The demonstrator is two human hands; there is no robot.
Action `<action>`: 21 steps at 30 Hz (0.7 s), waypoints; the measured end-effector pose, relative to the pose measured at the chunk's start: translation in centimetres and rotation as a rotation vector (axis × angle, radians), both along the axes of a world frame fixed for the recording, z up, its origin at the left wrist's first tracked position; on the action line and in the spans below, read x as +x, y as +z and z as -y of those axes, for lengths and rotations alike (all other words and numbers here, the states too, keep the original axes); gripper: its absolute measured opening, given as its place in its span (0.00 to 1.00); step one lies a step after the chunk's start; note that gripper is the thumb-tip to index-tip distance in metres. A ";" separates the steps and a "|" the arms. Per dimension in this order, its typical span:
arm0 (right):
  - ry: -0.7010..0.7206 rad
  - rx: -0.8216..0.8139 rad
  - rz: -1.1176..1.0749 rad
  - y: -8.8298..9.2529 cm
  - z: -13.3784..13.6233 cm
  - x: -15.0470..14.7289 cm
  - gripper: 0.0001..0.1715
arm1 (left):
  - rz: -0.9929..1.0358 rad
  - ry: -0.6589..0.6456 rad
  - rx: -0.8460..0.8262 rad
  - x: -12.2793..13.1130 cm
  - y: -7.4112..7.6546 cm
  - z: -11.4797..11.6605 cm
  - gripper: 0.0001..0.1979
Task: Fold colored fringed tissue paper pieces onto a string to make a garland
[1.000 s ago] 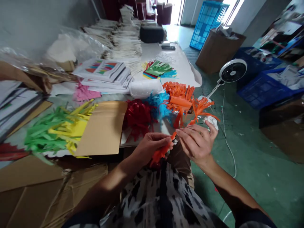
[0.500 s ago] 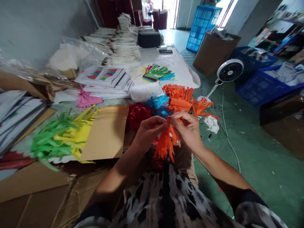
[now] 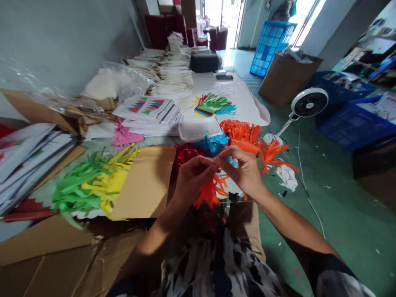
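- Held tassel (image 3: 206, 194): orange
- Leftmost fringe (image 3: 76, 186): green
- Neighbouring fringe (image 3: 111, 179): yellow
- Flat card (image 3: 147, 185): tan
- Shirt (image 3: 201, 270): black-and-white blotches
- Tall crate (image 3: 269, 46): bright blue grid
- Floor (image 3: 343, 218): green

Looking like handcraft workshop: showing green fringed paper (image 3: 78, 187) and stacked sheets (image 3: 147, 108) on worktable (image 3: 246, 101), blue crates (image 3: 359, 126) right of worktable.

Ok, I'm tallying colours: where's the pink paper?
In the head view, the pink paper lies left of centre, between the printed sheets and yellow fringe.
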State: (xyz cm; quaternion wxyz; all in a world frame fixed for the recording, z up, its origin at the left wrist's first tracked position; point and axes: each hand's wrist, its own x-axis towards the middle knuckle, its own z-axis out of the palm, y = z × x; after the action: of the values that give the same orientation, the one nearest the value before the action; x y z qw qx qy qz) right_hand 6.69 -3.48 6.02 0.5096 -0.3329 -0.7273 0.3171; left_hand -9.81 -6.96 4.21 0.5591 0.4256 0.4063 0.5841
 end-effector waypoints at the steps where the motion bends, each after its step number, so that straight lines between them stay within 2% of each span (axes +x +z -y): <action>1: 0.057 0.004 -0.001 -0.3 -0.4 -0.1 0.09 | 0.028 0.021 -0.021 -0.3 -0.4 0.0 0.15; 3: 0.197 -0.001 0.030 -0.8 -2.0 -0.3 0.10 | 0.077 0.080 -0.072 -1.0 -1.3 0.1 0.17; 5: 0.239 0.002 0.139 -1.3 -4.7 -0.8 0.12 | 0.085 0.110 -0.140 -1.7 -2.0 0.3 0.18; 6: 0.193 0.013 0.250 -1.5 -6.4 -1.2 0.14 | 0.068 0.108 -0.180 -2.1 -2.2 0.5 0.18; 9: -0.119 0.087 0.745 -2.2 -12.3 -3.3 0.19 | -0.002 0.092 -0.286 -2.6 -2.5 1.4 0.17; 13: -0.180 0.060 0.994 -3.3 -18.6 -7.1 0.15 | 0.003 0.052 -0.329 -3.0 -3.2 2.3 0.17; 15: -0.197 0.038 1.081 -4.1 -20.4 -8.8 0.15 | 0.024 0.039 -0.338 -3.3 -4.1 2.3 0.17; 17: -0.220 0.020 1.132 -4.8 -21.4 -9.9 0.20 | 0.023 0.043 -0.338 -3.6 -4.9 2.1 0.18; 21: -0.257 0.019 1.117 -5.5 -21.4 -10.3 0.22 | 0.004 0.092 -0.323 -3.8 -5.4 1.9 0.19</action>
State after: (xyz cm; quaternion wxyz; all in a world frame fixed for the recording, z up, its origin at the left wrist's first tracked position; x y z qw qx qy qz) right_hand -3.59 17.91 0.56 0.0855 -0.5310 -0.8428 0.0219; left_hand -13.57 -8.82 -1.24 0.5938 0.3102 0.5127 0.5370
